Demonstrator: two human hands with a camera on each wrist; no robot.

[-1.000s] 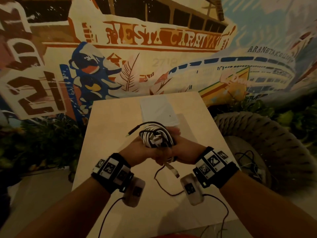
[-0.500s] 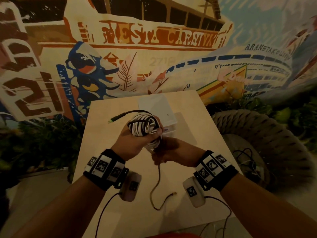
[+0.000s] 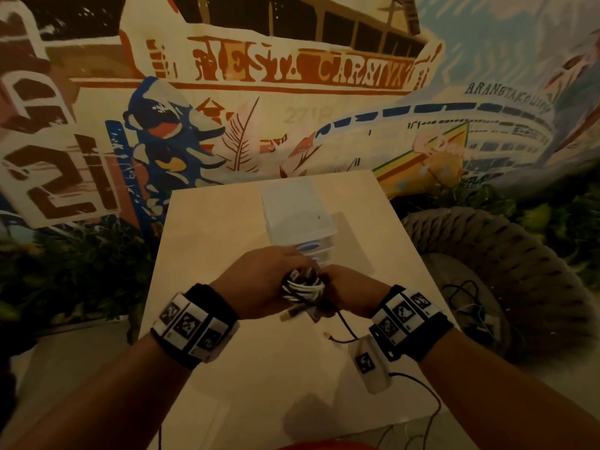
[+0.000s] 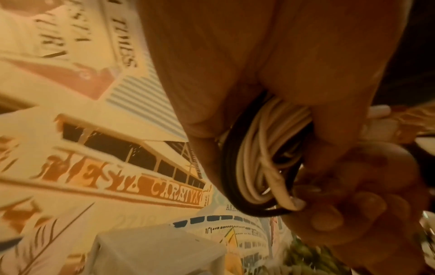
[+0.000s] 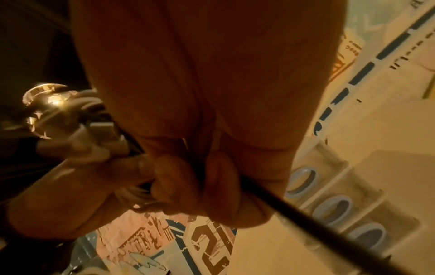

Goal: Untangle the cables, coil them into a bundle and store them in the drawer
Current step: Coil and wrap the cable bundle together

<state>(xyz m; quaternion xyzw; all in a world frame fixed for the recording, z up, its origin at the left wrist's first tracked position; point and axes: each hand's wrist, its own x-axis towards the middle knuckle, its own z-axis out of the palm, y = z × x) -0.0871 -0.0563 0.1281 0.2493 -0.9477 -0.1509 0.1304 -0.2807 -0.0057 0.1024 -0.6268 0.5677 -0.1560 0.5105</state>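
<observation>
A coiled bundle of white and black cables point(image 3: 302, 289) sits between my two hands above the middle of the table. My left hand point(image 3: 259, 280) grips the coil point(image 4: 263, 160), fingers curled round its loops. My right hand point(image 3: 349, 295) pinches a black cable end point(image 5: 294, 206) that runs out from under its curled fingers. A loose black tail point(image 3: 344, 326) with a small plug hangs down to the table. The white drawer unit point(image 3: 297, 209) with blue ring handles point(image 5: 332, 210) stands just behind the hands, its drawers closed.
The light wooden table point(image 3: 227, 222) stands against a painted mural wall. A woven round chair point(image 3: 506, 264) with more cables point(image 3: 467, 293) on its seat is at the right. Plants line the floor at left and right.
Both hands with the bundle have moved down and to the right, closer together. The black tail that hung long to the table is shorter now, more of it wound on.
</observation>
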